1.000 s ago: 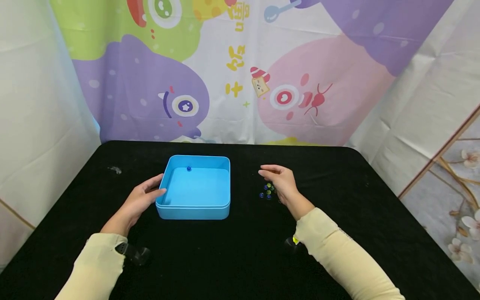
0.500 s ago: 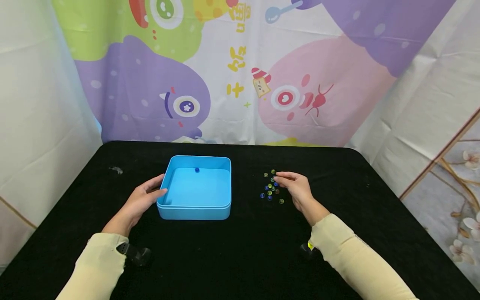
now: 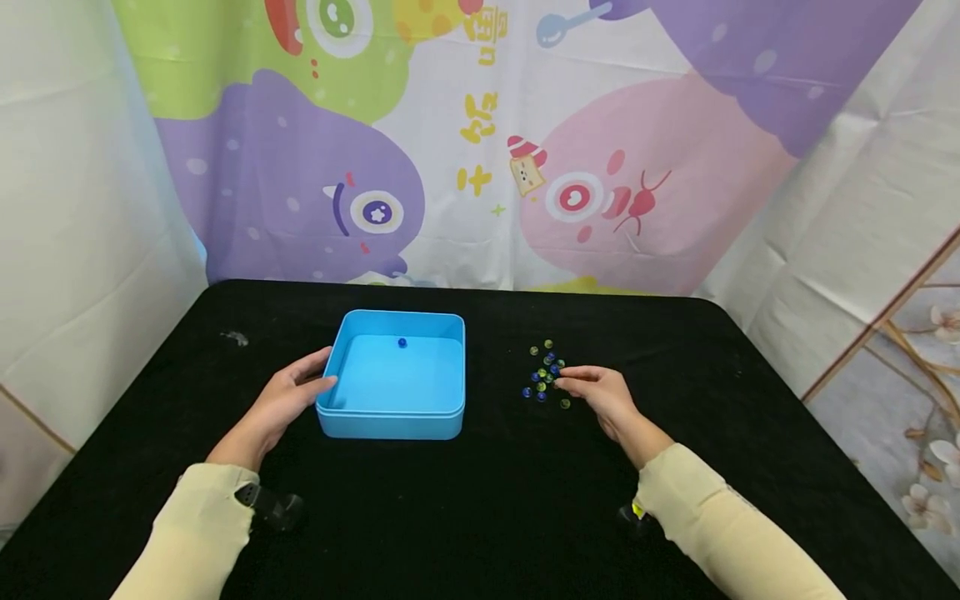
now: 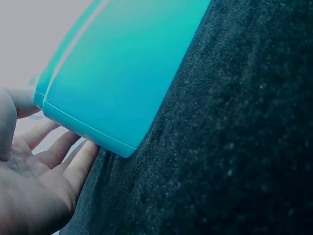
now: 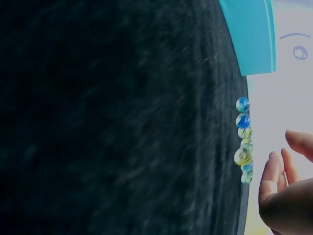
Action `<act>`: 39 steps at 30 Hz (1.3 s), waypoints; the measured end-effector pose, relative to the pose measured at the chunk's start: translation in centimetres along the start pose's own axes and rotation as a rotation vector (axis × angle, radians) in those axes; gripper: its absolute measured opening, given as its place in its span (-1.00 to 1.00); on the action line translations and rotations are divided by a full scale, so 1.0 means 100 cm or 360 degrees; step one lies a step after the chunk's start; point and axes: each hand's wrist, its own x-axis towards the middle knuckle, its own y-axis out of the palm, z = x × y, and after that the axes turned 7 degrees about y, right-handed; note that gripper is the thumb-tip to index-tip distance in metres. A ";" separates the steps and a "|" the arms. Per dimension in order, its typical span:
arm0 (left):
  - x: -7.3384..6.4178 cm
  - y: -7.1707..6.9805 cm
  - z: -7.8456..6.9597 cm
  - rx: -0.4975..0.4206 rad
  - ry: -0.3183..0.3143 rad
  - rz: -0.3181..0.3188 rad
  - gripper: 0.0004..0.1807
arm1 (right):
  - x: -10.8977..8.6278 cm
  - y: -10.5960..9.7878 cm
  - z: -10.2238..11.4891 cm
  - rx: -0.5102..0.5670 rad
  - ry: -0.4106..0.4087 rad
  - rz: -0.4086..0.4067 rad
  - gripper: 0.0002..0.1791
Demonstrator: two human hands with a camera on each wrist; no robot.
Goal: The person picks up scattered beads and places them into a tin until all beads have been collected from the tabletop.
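Observation:
A square light-blue box (image 3: 390, 426) without a lid stands on the black cloth, left of centre. My left hand (image 3: 276, 402) holds its left wall, thumb over the rim and fingers along the outside, as the left wrist view also shows (image 4: 49, 181). One blue marble (image 3: 402, 342) lies inside the box near the back wall. Right of the box, several glass marbles (image 3: 542, 387) in blue, green and yellow lie in a loose cluster. My right hand (image 3: 606, 397) is at the cluster's right side. In the right wrist view, its thumb and fingers stand apart beside the marbles.
Black cloth (image 3: 450, 517) covers the table. A cartoon-printed curtain (image 3: 465, 242) hangs behind the far edge, and pale fabric walls (image 3: 90, 250) stand at the sides. A small whitish mark (image 3: 236, 338) shows on the cloth at the far left.
My right hand has moved right and nearer to me, uncovering more of the marbles. The blue marble in the box has rolled to the right. The left hand keeps its place on the box.

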 end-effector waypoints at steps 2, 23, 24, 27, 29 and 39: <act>0.000 0.000 0.000 -0.0004 0.0003 0.0003 -0.29 | 0.000 -0.003 -0.003 -0.0052 0.0024 0.0029 -0.61; 0.000 0.001 -0.001 -0.0006 -0.0004 0.0004 -0.29 | 0.002 -0.007 -0.007 -0.0559 -0.0009 0.0122 -0.76; -0.001 0.001 -0.001 -0.0011 -0.0002 0.0005 -0.30 | 0.002 -0.006 -0.007 -0.0557 -0.0005 0.0110 -0.76; -0.001 0.000 -0.002 -0.0013 -0.0001 -0.0001 -0.29 | 0.002 -0.007 -0.008 -0.0530 -0.0003 0.0090 -0.76; -0.001 0.001 -0.002 -0.0010 -0.0006 -0.0006 -0.29 | 0.003 -0.008 -0.009 -0.0479 0.0010 0.0081 -0.75; -0.001 0.002 -0.002 0.0009 -0.0018 -0.0011 -0.29 | 0.002 0.001 -0.009 -0.0038 0.0028 0.0027 -0.65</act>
